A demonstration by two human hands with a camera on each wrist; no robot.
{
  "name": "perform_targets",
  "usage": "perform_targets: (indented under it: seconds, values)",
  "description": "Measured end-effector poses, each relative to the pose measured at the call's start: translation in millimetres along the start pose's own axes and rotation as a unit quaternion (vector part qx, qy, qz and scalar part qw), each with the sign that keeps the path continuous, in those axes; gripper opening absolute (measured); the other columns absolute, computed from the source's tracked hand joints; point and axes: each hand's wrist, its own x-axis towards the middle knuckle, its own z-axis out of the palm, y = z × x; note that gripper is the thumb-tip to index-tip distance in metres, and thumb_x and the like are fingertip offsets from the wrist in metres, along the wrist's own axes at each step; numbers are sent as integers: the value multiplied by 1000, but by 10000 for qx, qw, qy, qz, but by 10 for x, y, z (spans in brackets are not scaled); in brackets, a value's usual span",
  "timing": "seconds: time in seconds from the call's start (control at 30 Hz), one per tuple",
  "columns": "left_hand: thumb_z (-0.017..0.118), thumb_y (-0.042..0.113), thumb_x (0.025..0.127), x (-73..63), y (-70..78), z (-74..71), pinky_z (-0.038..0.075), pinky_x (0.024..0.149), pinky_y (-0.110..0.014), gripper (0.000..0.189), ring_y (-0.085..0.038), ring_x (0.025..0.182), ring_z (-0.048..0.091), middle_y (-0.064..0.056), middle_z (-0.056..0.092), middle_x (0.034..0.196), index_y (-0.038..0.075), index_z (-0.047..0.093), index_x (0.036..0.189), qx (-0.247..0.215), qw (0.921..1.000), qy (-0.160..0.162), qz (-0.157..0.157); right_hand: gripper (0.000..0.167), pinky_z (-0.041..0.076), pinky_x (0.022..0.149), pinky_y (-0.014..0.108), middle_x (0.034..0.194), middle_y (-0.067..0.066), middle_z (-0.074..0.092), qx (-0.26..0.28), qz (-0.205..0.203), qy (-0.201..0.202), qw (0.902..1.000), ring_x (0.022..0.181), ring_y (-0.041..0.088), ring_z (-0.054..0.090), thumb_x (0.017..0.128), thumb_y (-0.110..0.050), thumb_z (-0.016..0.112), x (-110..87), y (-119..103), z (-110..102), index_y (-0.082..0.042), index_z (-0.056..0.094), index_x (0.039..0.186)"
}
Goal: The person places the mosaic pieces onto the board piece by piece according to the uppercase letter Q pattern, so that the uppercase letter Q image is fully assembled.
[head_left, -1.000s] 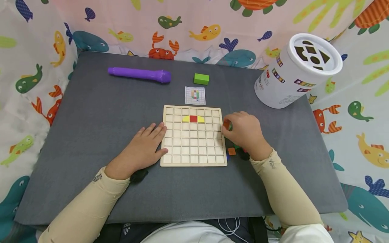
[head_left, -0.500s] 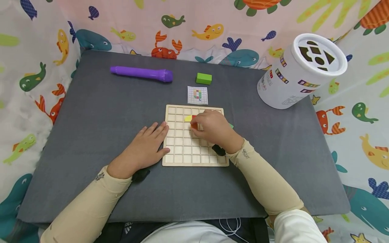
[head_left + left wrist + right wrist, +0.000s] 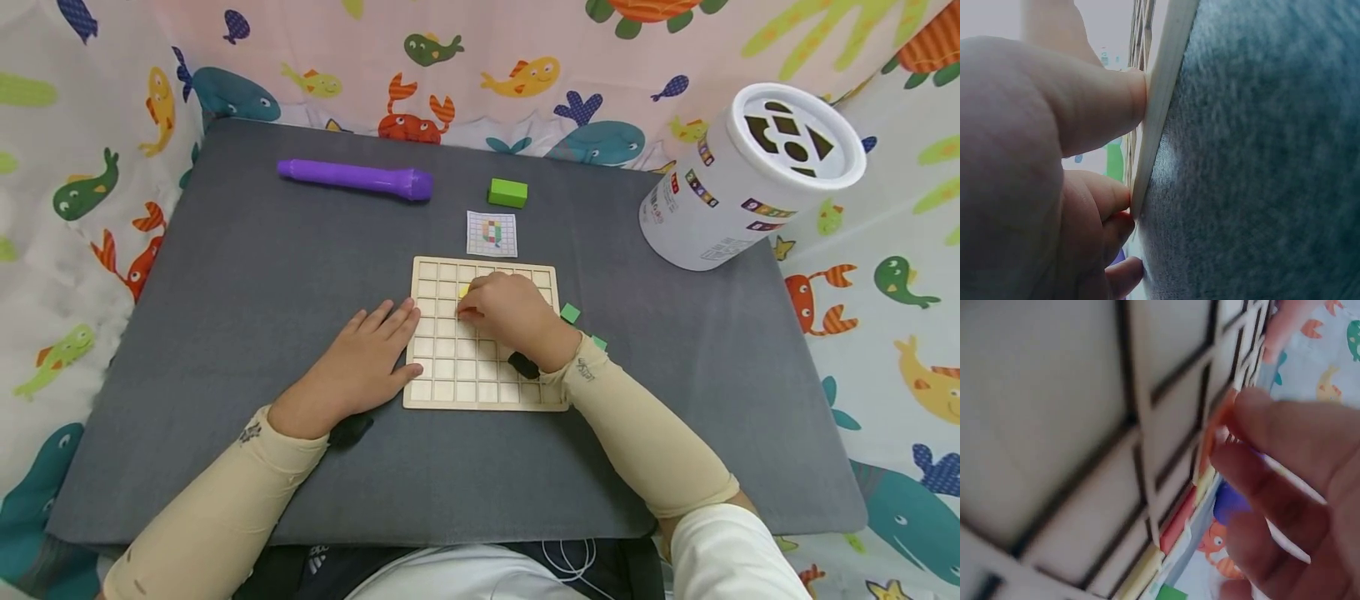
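The wooden grid board (image 3: pixel 465 393) lies flat in front of the person. At its left edge rests the left hand (image 3: pixel 348 371), fingers spread and straight, thumb touching the frame. Over the upper part of the board, the right hand (image 3: pixel 513 312) pinches a small orange tile (image 3: pixel 1215 431) between thumb and fingers, right at the grid cells. In the right wrist view, a red tile (image 3: pixel 1179 515) sits in a row between yellow tiles (image 3: pixel 1141 573). From the head view the right hand covers most of that row.
A printed pattern card (image 3: pixel 491 234) lies beyond the board, with a green block (image 3: pixel 507 193) behind it. A purple microphone-shaped stick (image 3: pixel 355 177) lies at the back left. On the right stands a white bucket (image 3: pixel 720 196) with a shape-cut lid. Green tiles (image 3: pixel 570 313) lie beside the board.
The right hand has moved left from beside the board to over its upper rows, bringing the orange tile, then slightly farther left. The left hand has stayed at the board's edge.
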Motion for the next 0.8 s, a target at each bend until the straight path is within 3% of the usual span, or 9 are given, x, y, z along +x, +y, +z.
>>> perform_targets:
  seconds: [0.1, 0.2, 0.33, 0.43, 0.63, 0.7, 0.8]
  values:
    - [60, 47, 108, -2, -10, 4, 15, 127, -62, 84, -40, 161, 16, -13, 18, 176, 4, 23, 170, 7, 10000, -6, -8, 14, 59, 83, 38, 107, -1, 75, 184, -110, -112, 9997, 96, 19, 70, 102, -23, 77, -21, 10, -39, -16, 86, 110]
    - [60, 48, 108, 0, -12, 7, 14, 127, -61, 85, -39, 162, 14, -12, 16, 176, 5, 21, 170, -14, 10000, -54, -24, 17, 58, 88, 39, 112, 1, 75, 380, -93, 92, 9992, 102, 20, 70, 103, -24, 74, -127, 74, -89, -15, 85, 112]
    - [60, 49, 108, 8, -3, 1, 14, 127, -61, 85, -39, 162, 13, -11, 15, 177, 5, 21, 170, -16, 10000, -49, 11, 17, 57, 93, 44, 116, 5, 74, 696, 159, 636, 9954, 109, 23, 69, 102, -21, 75, -420, 247, -208, -12, 84, 113]
    - [60, 48, 108, 20, 11, -3, 14, 127, -61, 85, -39, 162, 14, -12, 15, 176, 5, 21, 170, -26, 10000, -23, 41, 18, 57, 92, 47, 122, 8, 71, 895, 631, 797, 9908, 113, 27, 66, 102, -18, 74, -696, 414, -320, -9, 83, 116]
    - [59, 47, 109, 18, -1, 9, 12, 127, -61, 85, -40, 162, 11, -12, 14, 177, 5, 20, 170, -52, 10000, -75, -23, 25, 55, 91, 52, 131, 10, 68, 1084, 1778, 397, 9773, 115, 30, 64, 106, -21, 68, -1158, 736, -442, -10, 80, 125]
    - [60, 47, 108, 10, -3, 10, 12, 127, -62, 85, -40, 162, 12, -12, 14, 177, 4, 20, 170, -56, 10000, -77, -25, 24, 55, 91, 53, 127, 8, 70, 976, 1875, 247, 9771, 112, 30, 66, 105, -21, 70, -1283, 789, -431, -12, 80, 125]
    - [60, 45, 109, 3, 5, 9, 12, 127, -62, 84, -41, 162, 12, -13, 15, 177, 4, 21, 170, -96, 9999, -54, 7, 22, 56, 85, 49, 116, 5, 74, 720, 1628, 90, 9840, 99, 26, 68, 100, -20, 76, -1464, 781, -356, -12, 82, 120]
